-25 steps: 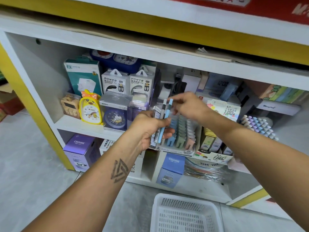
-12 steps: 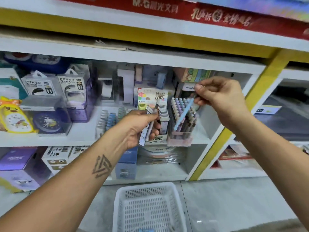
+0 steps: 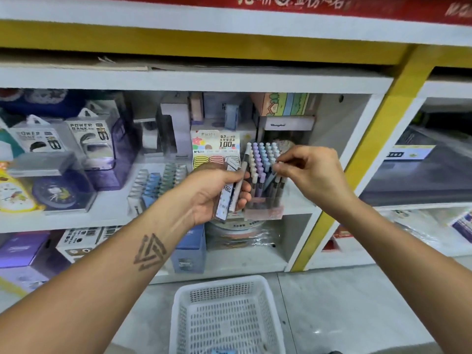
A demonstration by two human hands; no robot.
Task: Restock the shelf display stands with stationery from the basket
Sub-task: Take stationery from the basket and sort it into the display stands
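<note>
My left hand (image 3: pixel 217 190) grips a white pen (image 3: pixel 241 175) and a small lead-refill pack (image 3: pixel 224 200) in front of the middle shelf. Just to its right, my right hand (image 3: pixel 309 172) pinches the top of a blue pen (image 3: pixel 269 181) whose tip is down among the pastel pens of a clear display stand (image 3: pixel 263 200). The stand sits at the shelf's front edge, with rows of purple, blue and cream pen caps (image 3: pixel 263 154). A white plastic basket (image 3: pixel 227 315) stands on the floor below my arms.
A lead-refill display box (image 3: pixel 217 146) stands left of the pen stand. Another pen rack (image 3: pixel 158 180), power bank boxes (image 3: pixel 84 139) and boxed clocks (image 3: pixel 58 190) fill the shelf's left. A yellow upright (image 3: pixel 362 159) bounds the bay on the right. Boxes sit on the lower shelf.
My right hand took the blue pen from my left hand, carried it right and lowered it into the pen stand. The view swung right along the shelf.
</note>
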